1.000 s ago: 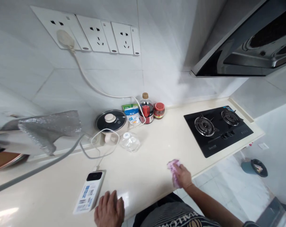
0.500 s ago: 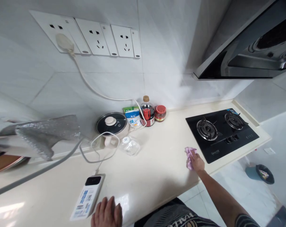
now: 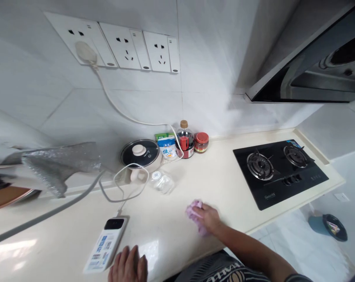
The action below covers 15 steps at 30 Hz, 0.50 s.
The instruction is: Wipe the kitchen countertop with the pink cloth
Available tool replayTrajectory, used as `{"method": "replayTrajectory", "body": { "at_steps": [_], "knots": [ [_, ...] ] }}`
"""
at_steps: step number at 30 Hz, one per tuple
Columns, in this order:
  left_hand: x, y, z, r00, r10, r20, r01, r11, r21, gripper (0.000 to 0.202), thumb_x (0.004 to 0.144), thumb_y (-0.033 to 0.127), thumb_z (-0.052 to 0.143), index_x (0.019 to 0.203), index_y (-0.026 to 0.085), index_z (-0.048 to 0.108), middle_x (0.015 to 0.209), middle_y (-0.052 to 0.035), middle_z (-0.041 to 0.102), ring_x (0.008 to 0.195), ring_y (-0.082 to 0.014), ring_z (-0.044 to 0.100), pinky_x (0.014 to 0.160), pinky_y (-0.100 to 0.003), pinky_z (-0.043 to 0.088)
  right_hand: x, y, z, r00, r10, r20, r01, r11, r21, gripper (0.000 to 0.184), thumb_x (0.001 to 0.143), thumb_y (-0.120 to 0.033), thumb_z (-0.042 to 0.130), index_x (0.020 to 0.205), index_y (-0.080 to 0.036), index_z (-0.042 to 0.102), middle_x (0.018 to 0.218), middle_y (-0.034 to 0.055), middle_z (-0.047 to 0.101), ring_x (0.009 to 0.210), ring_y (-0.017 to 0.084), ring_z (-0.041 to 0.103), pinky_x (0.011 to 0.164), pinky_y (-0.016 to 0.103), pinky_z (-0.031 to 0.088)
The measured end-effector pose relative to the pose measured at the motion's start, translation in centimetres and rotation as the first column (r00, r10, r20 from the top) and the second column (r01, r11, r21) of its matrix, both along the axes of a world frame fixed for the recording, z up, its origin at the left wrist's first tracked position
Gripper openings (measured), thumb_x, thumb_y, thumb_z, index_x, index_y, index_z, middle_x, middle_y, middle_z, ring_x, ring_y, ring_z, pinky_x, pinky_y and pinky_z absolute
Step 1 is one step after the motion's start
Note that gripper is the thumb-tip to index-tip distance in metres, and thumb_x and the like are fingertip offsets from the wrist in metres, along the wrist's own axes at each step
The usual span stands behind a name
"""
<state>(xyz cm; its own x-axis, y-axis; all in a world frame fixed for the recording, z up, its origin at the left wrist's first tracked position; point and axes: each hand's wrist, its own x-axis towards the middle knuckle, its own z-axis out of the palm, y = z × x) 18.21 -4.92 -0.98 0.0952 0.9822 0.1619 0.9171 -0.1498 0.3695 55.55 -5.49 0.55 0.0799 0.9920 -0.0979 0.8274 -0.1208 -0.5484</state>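
Observation:
My right hand [image 3: 208, 218] presses a pink cloth [image 3: 194, 211] flat on the cream countertop [image 3: 224, 188], left of the black gas hob [image 3: 280, 172]. Its fingers curl over the cloth. My left hand [image 3: 128, 268] rests on the counter's front edge, fingers together and lying flat, just right of a white power bank [image 3: 104, 244]. A thin white cable [image 3: 127, 184] runs from the power bank toward the small pot.
A small lidded pot [image 3: 139, 156], a clear glass jar [image 3: 163, 182], a sachet [image 3: 168, 147], a sauce bottle [image 3: 184, 140] and a red-lidded jar [image 3: 201, 141] stand by the wall. Wall sockets [image 3: 121, 47] and a range hood [image 3: 318, 66] hang above. A bin [image 3: 330, 227] sits on the floor.
My right hand slid the pink cloth right to the hob's edge, then back left to the counter's middle. My left hand stayed beside the power bank.

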Motion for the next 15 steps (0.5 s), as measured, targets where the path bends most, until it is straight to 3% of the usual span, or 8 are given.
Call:
{"method": "replayTrajectory", "body": {
  "at_steps": [3,6,9,11,13,15],
  "knots": [
    [0.0,0.1,0.1,1.0,0.012,0.006,-0.012,1.0,-0.029,0.055,0.095,0.042,0.046,0.145,0.022,0.058,0.145,-0.0177,0.062,0.151,-0.0378,0.043,0.123,-0.058,0.035,1.7,-1.6,0.1,0.997,-0.007,0.081,0.014,0.997,-0.082,0.042,0.096,-0.043,0.061,0.136,-0.039,0.071,0.128,0.0049,0.076,0.108,0.025,0.071,0.093,0.033,0.056],
    [0.0,0.1,0.1,0.999,0.033,0.024,-0.031,0.998,-0.046,0.056,0.095,0.041,0.048,0.147,0.024,0.057,0.144,-0.0158,0.063,0.15,-0.0372,0.044,0.123,-0.058,0.034,8.8,-1.2,1.7,0.967,-0.188,0.173,0.214,0.966,-0.147,0.049,0.1,-0.037,0.049,0.146,-0.029,0.066,0.127,0.0125,0.073,0.1,0.027,0.072,0.084,0.036,0.057],
    [-0.1,-0.1,0.0,0.999,0.035,0.023,-0.034,0.998,-0.044,0.056,0.095,0.04,0.047,0.147,0.023,0.058,0.145,-0.0167,0.062,0.15,-0.0375,0.043,0.124,-0.059,0.033,16.8,0.7,4.1,0.839,-0.445,0.313,0.522,0.819,-0.236,0.052,0.104,-0.04,0.044,0.153,-0.029,0.059,0.131,0.014,0.071,0.097,0.026,0.072,0.082,0.035,0.053],
    [-0.1,-0.2,-0.1,0.999,0.028,0.015,-0.028,0.999,-0.045,0.055,0.095,0.039,0.047,0.146,0.022,0.059,0.148,-0.0171,0.061,0.15,-0.0371,0.043,0.124,-0.058,0.032,20.4,2.3,5.3,0.737,-0.575,0.354,0.666,0.706,-0.24,0.054,0.106,-0.044,0.039,0.156,-0.028,0.055,0.135,0.0157,0.068,0.104,0.027,0.07,0.084,0.036,0.051],
    [-0.1,-0.2,0.0,1.0,0.027,0.011,-0.026,0.999,-0.045,0.053,0.096,0.039,0.047,0.145,0.021,0.059,0.149,-0.0171,0.06,0.151,-0.0363,0.042,0.125,-0.057,0.031,21.8,4.0,5.7,0.689,-0.625,0.367,0.719,0.653,-0.238,0.057,0.108,-0.045,0.032,0.158,-0.024,0.051,0.135,0.0187,0.067,0.107,0.028,0.07,0.085,0.037,0.05],
    [-0.1,-0.3,0.0,0.999,0.03,0.014,-0.03,0.998,-0.049,0.053,0.096,0.04,0.048,0.144,0.021,0.06,0.149,-0.0168,0.06,0.151,-0.0358,0.042,0.125,-0.056,0.032,21.1,6.0,5.5,0.69,-0.621,0.372,0.717,0.658,-0.231,0.059,0.109,-0.044,0.028,0.159,-0.022,0.049,0.133,0.0198,0.067,0.106,0.028,0.07,0.084,0.038,0.049]
  ]
}}
